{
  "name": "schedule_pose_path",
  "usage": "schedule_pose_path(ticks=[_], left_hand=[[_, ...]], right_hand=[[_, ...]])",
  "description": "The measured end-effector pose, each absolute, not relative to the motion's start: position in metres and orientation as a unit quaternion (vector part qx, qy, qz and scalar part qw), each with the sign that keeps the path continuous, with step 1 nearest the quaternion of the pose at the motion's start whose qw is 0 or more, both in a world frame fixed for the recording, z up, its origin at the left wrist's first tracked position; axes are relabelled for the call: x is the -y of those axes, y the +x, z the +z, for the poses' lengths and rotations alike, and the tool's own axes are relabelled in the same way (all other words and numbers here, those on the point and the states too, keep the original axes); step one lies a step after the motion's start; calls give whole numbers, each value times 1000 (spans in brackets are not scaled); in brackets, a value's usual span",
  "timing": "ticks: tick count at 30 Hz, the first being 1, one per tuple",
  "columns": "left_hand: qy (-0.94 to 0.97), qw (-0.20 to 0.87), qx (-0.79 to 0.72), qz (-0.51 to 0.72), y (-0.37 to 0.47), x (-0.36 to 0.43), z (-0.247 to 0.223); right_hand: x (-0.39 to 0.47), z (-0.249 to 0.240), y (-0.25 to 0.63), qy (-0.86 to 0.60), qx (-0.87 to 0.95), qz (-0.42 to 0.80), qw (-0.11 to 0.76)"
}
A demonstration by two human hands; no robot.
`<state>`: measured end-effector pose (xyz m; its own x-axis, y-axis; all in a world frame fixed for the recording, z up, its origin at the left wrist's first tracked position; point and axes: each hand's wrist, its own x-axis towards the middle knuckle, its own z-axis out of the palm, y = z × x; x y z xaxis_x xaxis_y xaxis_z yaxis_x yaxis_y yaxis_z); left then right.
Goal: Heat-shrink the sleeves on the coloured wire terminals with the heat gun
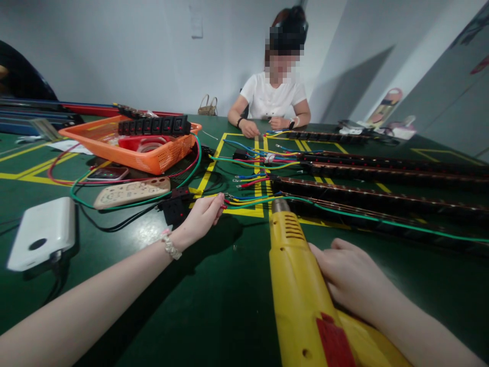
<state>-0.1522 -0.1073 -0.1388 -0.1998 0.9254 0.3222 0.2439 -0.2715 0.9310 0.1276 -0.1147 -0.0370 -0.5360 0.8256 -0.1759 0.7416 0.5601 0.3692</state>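
Observation:
My left hand (204,218) is closed around the ends of several thin wires (252,201), coloured blue, yellow, green and red. These wires run right into a long black socket strip (301,206). In my right hand (349,272) is a yellow heat gun (292,275), its metal nozzle (280,205) pointing away from me close to the wires. The fingers around the gun's handle are partly hidden by its body. More black strips (362,196) lie side by side behind, with terminal-ended wires (250,178) coming out of their left ends.
An orange basket (168,159) holds a black socket row (153,126). A beige board (132,192), a phone (107,174), a black plug block (173,210) and a white power bank (44,232) lie left. A person in a white top (273,99) sits across the green table (214,306).

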Motion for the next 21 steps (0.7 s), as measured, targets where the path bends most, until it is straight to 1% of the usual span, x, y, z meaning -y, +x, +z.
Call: schedule_pose_path(ticks=[4,8,14,21], left_hand=[[562,283,-536,563,-152,107,-137],[613,207,-540,539,-151,110,-134],[679,82,-591,429,-144,112,-134],[726,-53,-609,315,-132,102,-121]], right_hand=[[110,-27,152,491,-851,127,134],[109,-24,164,509,-839,130,140],[108,-30,163,439,-876,123,159],[119,-34,159,370,-907,78,184]])
